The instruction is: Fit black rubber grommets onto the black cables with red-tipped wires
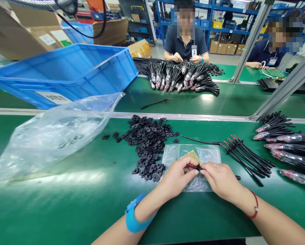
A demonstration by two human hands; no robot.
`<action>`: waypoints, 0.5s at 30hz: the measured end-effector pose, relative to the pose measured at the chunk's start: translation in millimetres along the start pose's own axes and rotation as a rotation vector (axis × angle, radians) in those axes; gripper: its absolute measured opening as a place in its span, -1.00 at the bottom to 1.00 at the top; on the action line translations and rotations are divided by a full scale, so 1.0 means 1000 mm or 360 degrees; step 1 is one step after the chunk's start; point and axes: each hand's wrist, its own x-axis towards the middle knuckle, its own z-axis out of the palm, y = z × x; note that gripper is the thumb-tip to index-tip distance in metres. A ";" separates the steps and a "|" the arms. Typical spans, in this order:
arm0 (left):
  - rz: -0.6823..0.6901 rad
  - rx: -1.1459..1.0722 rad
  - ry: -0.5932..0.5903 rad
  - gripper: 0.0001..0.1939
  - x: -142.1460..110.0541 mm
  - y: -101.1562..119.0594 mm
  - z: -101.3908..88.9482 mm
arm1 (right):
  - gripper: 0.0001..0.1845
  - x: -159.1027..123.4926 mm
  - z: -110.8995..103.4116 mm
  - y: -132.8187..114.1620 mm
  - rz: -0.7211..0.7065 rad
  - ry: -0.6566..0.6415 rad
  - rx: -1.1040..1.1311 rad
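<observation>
My left hand (176,178) and my right hand (220,180) meet above a clear plastic bag (193,149), pinching a small black connector (197,167) with a red wire between their fingertips. A tan card (192,157) lies in the bag, partly under my left fingers. To the left of my hands is a heap of black rubber pieces (149,146). Several black wires with red tips (244,158) lie to the right. Beyond them are sleeved cable harnesses (292,149). A blue strap (137,212) circles my left wrist, and a red cord (254,206) circles my right.
A large clear plastic bag (52,136) lies on the green workbench (65,211) at left, below a blue plastic crate (65,75). Across a metal-edged divider, a seated co-worker (185,41) handles a wide pile of cable harnesses (178,76). Another co-worker (267,54) sits at right.
</observation>
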 end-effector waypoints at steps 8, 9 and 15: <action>0.0060 0.0140 -0.0202 -0.93 0.000 0.004 -0.005 | -0.65 0.007 -0.004 0.000 0.0636 -0.0543 0.1406; 0.0069 0.0132 -0.0204 -0.93 0.000 0.005 -0.005 | -0.63 0.007 -0.003 -0.001 0.0674 -0.0568 0.1526; 0.0236 0.0117 -0.0149 -0.72 -0.001 0.005 -0.011 | -0.71 0.006 -0.018 -0.002 0.0524 -0.0295 0.1104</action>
